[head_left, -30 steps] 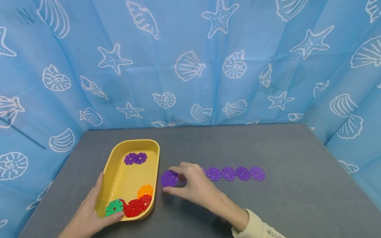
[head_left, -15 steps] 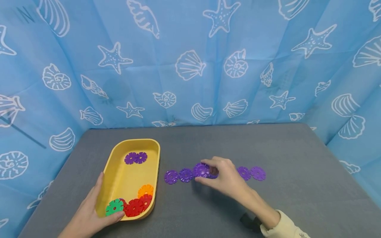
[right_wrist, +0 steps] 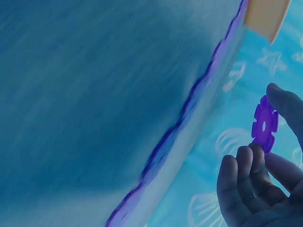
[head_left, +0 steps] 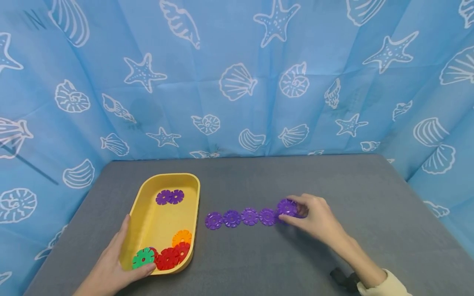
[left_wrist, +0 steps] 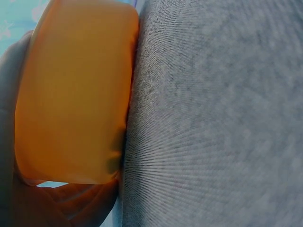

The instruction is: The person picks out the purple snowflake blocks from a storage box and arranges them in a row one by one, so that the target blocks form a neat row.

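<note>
My right hand (head_left: 314,218) pinches a purple notched plastic disc (head_left: 286,208) between thumb and fingers, above the right part of a row of purple discs (head_left: 232,218) on the grey tabletop. In the right wrist view the held disc (right_wrist: 265,125) is seen apart from the row (right_wrist: 165,137); the hand hides the row's right end in the head view. At the left, my left hand (head_left: 111,263) grips the near left corner of a yellow tray (head_left: 196,205), its thumb over the near rim. The left wrist view shows the tray's outer wall (left_wrist: 75,94) with fingers around it.
Inside the tray, two overlapping purple discs (head_left: 170,197) lie toward the far end. A green disc (head_left: 143,257), an orange disc (head_left: 182,237) and red discs (head_left: 168,258) are gathered at the near end. A blue shell-patterned curtain (head_left: 237,102) hangs behind the table.
The right hand has moved right along the row, from beside the tray, carrying the pinched purple disc. Discs at the row's left end have come into view. The left hand stays on the tray.
</note>
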A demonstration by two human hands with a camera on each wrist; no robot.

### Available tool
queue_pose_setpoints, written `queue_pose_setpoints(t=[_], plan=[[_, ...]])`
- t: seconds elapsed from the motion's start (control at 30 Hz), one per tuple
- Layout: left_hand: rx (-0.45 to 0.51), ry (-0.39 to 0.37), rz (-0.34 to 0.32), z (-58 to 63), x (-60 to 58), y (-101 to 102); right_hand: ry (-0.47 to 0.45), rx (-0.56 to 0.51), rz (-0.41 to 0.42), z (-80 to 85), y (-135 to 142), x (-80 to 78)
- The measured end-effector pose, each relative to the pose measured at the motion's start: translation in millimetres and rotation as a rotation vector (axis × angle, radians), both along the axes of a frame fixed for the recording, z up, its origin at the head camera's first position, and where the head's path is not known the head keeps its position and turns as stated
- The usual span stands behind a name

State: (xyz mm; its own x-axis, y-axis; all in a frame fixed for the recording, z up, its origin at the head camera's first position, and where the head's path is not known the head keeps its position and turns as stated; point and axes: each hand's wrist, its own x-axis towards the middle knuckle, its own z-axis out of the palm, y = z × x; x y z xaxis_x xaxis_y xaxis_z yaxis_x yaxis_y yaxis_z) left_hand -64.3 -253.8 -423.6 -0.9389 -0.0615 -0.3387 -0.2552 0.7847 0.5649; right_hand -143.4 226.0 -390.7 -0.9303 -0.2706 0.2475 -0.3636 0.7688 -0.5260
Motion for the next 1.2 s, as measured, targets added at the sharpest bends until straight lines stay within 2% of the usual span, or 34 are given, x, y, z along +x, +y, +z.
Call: queue_pose_setpoints(t=[0.33, 0.57, 0.8, 1.03, 1.2], plan=[[-0.013, 0.007, -0.010, -1.3, -0.8, -1.1, -0.136, 0.134, -0.112, -3.8, 68.1, -5.7], [-0.011, 0.017, -0.014, -1.5, 0.0, -2.0, -0.216, 0.176, -0.155, -8.4, 103.4, -8.1], [-0.013, 0.025, -0.014, -1.8, 0.8, -1.6, -0.255, 0.214, -0.173, -11.5, 119.1, -13.6], [-0.027, 0.006, -0.008, -1.6, -0.7, -1.2, -0.275, 0.224, -0.173, -12.0, 124.1, -12.7], [-0.021, -0.005, -0.002, -1.1, -2.0, -0.8, -0.322, 0.243, -0.181, -11.1, 125.8, -13.6]])
